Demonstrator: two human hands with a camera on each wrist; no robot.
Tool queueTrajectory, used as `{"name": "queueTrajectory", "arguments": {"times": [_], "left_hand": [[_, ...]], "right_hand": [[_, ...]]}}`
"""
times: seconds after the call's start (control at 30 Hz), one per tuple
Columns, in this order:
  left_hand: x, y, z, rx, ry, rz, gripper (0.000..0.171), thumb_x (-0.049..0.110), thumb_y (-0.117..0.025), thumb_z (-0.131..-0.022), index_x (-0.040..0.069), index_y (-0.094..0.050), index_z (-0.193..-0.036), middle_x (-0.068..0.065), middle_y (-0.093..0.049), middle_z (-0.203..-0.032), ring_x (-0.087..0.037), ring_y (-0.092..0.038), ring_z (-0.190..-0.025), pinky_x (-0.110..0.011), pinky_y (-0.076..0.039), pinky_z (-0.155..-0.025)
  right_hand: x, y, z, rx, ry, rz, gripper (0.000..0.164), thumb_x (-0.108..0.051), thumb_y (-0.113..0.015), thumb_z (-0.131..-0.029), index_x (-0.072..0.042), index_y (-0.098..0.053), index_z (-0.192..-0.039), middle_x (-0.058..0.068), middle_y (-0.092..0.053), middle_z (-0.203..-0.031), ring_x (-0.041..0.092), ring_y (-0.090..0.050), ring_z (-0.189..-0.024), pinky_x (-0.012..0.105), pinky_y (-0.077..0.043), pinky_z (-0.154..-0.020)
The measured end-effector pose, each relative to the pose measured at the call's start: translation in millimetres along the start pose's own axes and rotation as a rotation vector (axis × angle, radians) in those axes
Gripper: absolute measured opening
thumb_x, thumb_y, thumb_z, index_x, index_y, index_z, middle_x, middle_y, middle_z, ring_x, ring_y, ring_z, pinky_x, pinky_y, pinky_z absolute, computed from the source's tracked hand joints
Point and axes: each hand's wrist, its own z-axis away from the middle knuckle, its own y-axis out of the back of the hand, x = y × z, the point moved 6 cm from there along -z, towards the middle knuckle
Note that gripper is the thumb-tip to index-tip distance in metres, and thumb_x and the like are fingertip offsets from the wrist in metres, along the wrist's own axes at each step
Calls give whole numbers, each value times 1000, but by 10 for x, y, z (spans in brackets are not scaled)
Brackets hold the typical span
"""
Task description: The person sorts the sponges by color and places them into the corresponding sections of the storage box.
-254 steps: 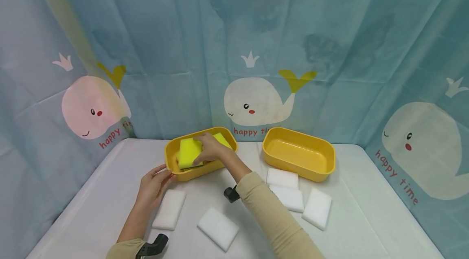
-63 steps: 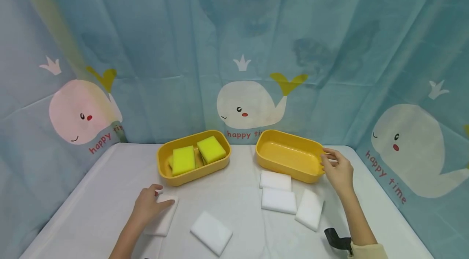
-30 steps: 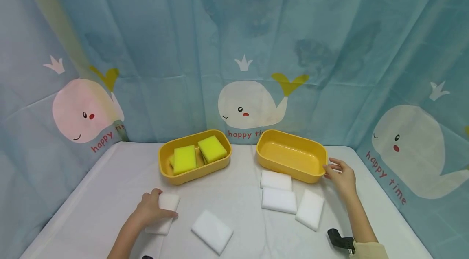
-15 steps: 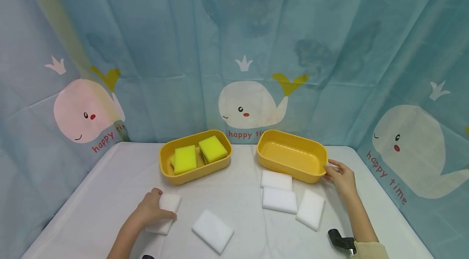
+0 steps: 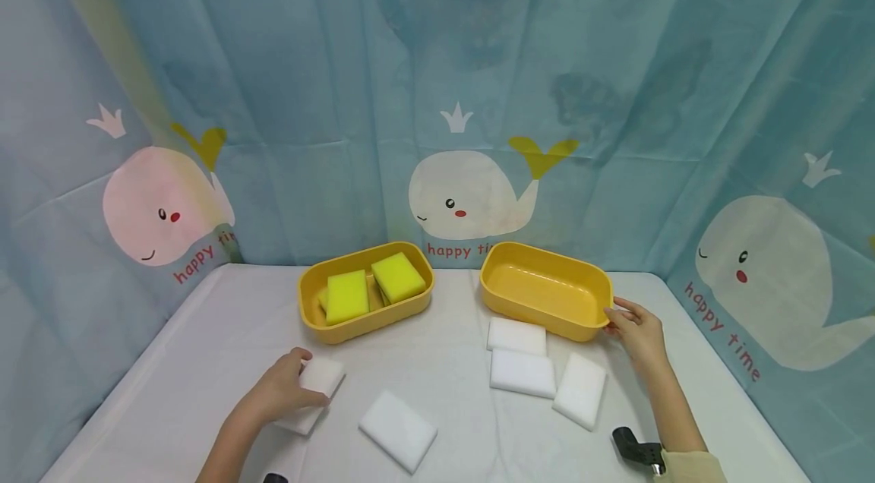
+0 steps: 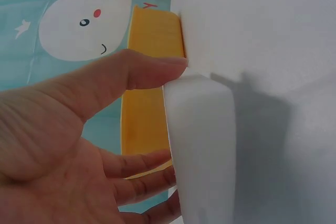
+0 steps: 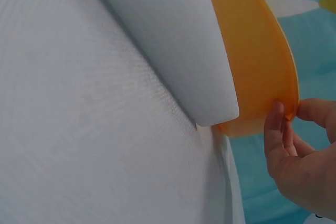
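My left hand (image 5: 276, 392) grips a white sponge block (image 5: 324, 374) by its sides, thumb near and fingers on the far side. In the left wrist view this block (image 6: 202, 140) stands tilted with a shadow beside it on the cloth. At the right, my right hand (image 5: 639, 331) pinches the end rim of a yellow tray (image 5: 547, 287) with nothing in it. The right wrist view has the thumb and fingers meeting on that tray's rim (image 7: 286, 51). A second yellow tray (image 5: 365, 329) on the left contains yellow sponges (image 5: 347, 296).
Another white block (image 5: 398, 431) lies at front centre of the white-covered table (image 5: 465, 361). Before the right tray lie three more white blocks, one (image 5: 522, 373) close against another, the third (image 5: 579, 390) angled. A blue whale-print curtain (image 5: 328, 187) hangs behind.
My right hand has left a yellow sponge in the left tray and moved to the right tray's rim. My left hand went from the left tray to the white block, which has just tilted and shifted.
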Motion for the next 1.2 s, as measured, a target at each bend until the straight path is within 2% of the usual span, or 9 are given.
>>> {"name": "queueTrajectory", "arguments": {"times": [0.27,0.43,0.93,1.2], "left_hand": [[44,42,42,10,-55,-26,79,22,-91,-81,-16,-49,-135,-26,-64,-119,-38,-64,-106,-57,-56,-95],[73,58,54,13,-57,-16,79,23,-91,-81,-15,-50,-137,-28,-63,-123,-42,-63,-111,-57,-56,-96],[170,102,113,19,-43,-5,83,28,-93,-81,-11,-50,-142,-23,-63,-125,-34,-63,-106,-55,-59,-93],[268,130,160,38,-108,26,83,26,-93,-81,-13,-51,-141,-20,-63,-125,-31,-63,-103,-52,-59,-92]], "right_hand": [[-14,6,6,-26,0,-40,60,-14,-60,-108,10,-36,-157,-7,-65,-96,-1,-64,-76,16,-60,-77],[-20,13,1,-31,-2,-50,61,-15,-61,-108,9,-36,-158,-7,-64,-98,0,-64,-76,16,-60,-78],[7,10,-3,-16,-19,-55,64,-16,-63,-107,4,-35,-160,-7,-63,-97,1,-65,-76,17,-60,-78],[9,0,-1,-13,-15,-59,63,-16,-63,-107,4,-35,-160,-8,-63,-97,1,-64,-76,16,-60,-78]]}}
